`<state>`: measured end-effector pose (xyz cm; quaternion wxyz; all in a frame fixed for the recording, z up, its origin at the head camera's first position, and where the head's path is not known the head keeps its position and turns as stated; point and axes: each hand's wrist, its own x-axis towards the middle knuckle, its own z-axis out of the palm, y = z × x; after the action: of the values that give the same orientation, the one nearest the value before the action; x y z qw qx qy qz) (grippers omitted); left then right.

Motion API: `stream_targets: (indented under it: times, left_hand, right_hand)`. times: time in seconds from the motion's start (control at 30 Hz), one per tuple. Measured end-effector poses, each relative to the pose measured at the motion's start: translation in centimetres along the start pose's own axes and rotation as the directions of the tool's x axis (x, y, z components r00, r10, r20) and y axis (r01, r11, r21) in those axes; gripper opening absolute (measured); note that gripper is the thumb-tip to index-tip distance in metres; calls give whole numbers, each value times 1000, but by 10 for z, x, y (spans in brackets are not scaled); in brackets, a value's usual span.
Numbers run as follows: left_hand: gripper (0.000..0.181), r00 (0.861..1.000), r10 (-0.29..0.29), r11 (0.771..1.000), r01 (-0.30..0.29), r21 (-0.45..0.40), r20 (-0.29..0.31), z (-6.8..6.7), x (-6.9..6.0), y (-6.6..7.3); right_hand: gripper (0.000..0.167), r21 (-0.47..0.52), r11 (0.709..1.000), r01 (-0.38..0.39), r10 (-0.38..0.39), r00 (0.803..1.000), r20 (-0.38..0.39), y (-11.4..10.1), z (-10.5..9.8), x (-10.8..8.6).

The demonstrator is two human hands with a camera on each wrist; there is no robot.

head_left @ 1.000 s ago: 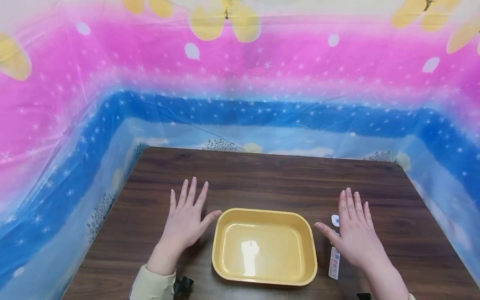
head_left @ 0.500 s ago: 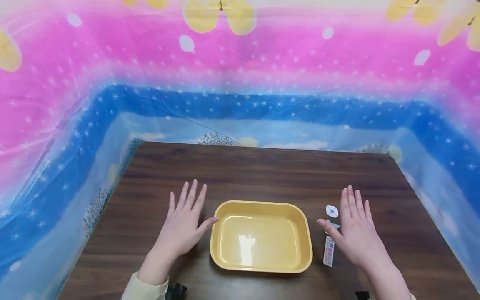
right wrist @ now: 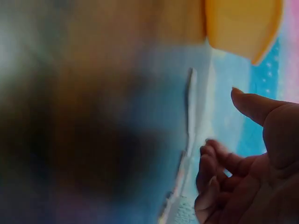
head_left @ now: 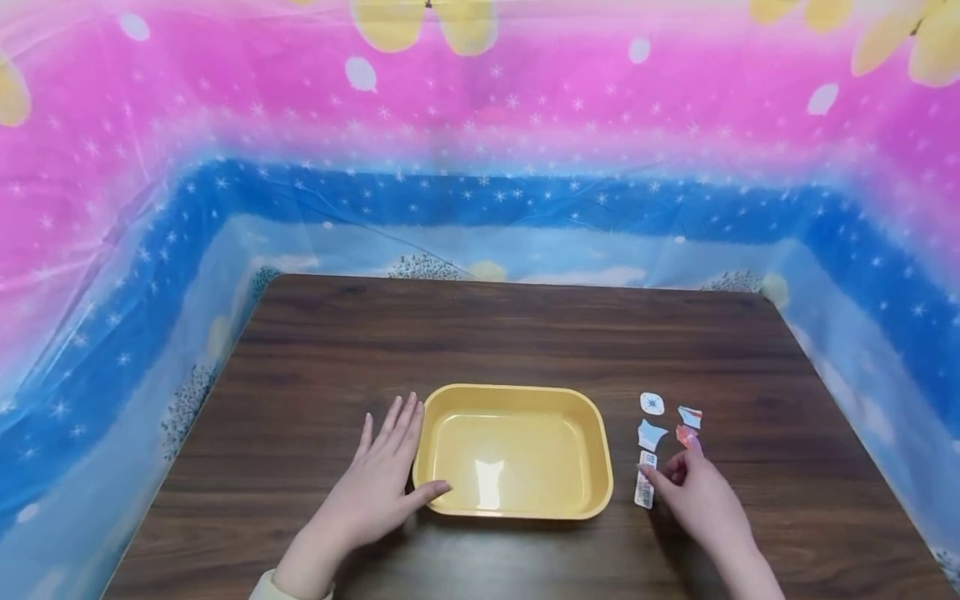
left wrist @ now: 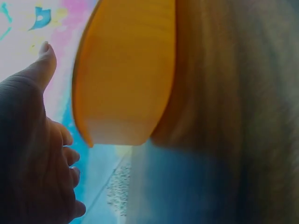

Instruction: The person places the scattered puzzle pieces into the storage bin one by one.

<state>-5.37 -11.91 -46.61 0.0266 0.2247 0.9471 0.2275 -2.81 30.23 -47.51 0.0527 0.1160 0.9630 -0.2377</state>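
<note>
A yellow rectangular plastic basin stands on the table with nothing in it. My left hand is at its left side, fingers straight and near the wall, thumb over the near left corner; whether it touches is unclear. In the left wrist view the basin's outer wall fills the middle. My right hand is low over several flat printed pieces, its fingers bent and thumb apart from them, with nothing visibly held. Its thumb is by a strip with lettering. A reddish piece lies just beyond its fingers, partly covered.
Beyond the strip lie a pale blue piece and a white piece with a blue star. A white and red piece is to their right. A patterned cloth surrounds the dark wooden table.
My right hand has dropped toward the pieces and its straight fingers have bent, uncovering more pieces. My left hand has come down to the basin's left side. The head view has shifted slightly.
</note>
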Motion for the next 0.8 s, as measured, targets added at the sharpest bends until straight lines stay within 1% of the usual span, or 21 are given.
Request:
stream_targets:
  times: [0.1, 0.13, 0.2, 0.23, 0.3, 0.37, 0.43, 0.57, 0.7, 0.8]
  left_hand:
    - [99, 1000, 1, 1000, -1, 0, 10, 6, -2, -1]
    - [99, 1000, 0, 1000, 0, 0, 14, 7, -3, -2]
    - [100, 1000, 0, 1000, 0, 12, 11, 9, -4, -2]
    - [101, 1000, -2, 1000, 1, 17, 7, 10, -5, -2]
    - [105, 1000, -6, 999, 6, 36, 1, 10, -6, -3]
    - [110, 1000, -7, 998, 8, 58, -4, 11, -6, -3]
    - [114, 1000, -7, 997, 7, 72, -5, 11, -6, -3]
    - [120, 1000, 0, 996, 0, 91, 6, 12, -5, -1]
    - [124, 1000, 12, 994, -13, 106, 12, 11, -3, 1]
    - [126, 1000, 8, 994, -10, 113, 20, 12, -3, 1]
  right_hand:
    - [62, 5, 996, -87, 86, 993, 78, -2, 12, -1]
    - [66, -1, 995, -103, 103, 990, 95, -3, 14, -1]
    - [71, -30, 993, -113, 115, 987, 114, -6, 17, 1]
    - [71, -50, 993, -107, 112, 987, 113, -7, 17, 1]
    - [66, -89, 992, -85, 94, 989, 111, -9, 18, 4]
    - [56, -107, 992, -64, 76, 991, 112, -9, 17, 6]
    - [43, -87, 995, -53, 64, 989, 131, -7, 16, 8]
    - [28, -26, 999, -33, 36, 987, 157, 1, 11, 10]
    - [20, -6, 1000, 8, -7, 987, 161, 9, 6, 10]
    - [20, -14, 1000, 18, -15, 984, 179, 10, 4, 9]
